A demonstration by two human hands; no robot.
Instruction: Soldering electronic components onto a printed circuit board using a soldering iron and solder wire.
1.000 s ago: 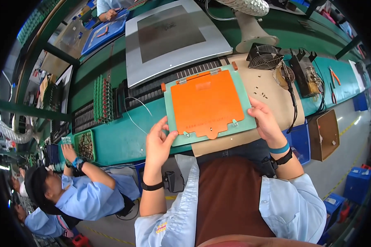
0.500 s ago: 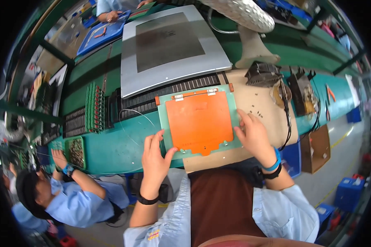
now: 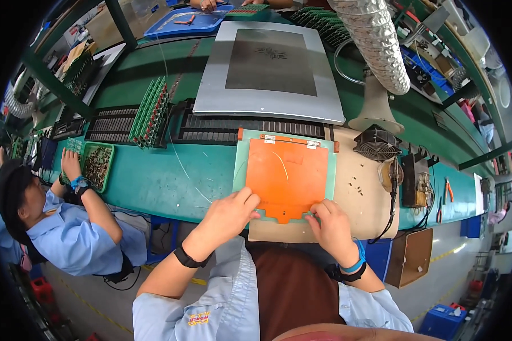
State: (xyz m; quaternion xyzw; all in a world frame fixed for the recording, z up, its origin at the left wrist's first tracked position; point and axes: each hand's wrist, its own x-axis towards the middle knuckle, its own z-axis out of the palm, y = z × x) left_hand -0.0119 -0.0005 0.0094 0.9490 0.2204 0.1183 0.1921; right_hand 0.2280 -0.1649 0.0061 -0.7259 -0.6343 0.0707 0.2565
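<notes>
An orange sheet [image 3: 287,177] lies on a pale green frame [image 3: 240,165] at the near edge of the green bench. My left hand [image 3: 229,215] rests on the frame's near left corner, fingers curled against the orange sheet's edge. My right hand [image 3: 331,224] sits at the near right corner, fingertips touching the sheet's lower tab. Both hands press on the frame and sheet; neither lifts it.
A large grey metal panel [image 3: 270,68] lies behind the frame, past black slotted racks [image 3: 210,128]. A small fan [image 3: 376,145] and tools stand to the right. To the left, a co-worker [image 3: 57,227] handles a green tray of parts [image 3: 100,165]. A silver duct [image 3: 375,42] hangs overhead.
My head has tilted so the bench sits higher in view. The frame has stayed put on the bench; both hands slid from its sides to its near corners.
</notes>
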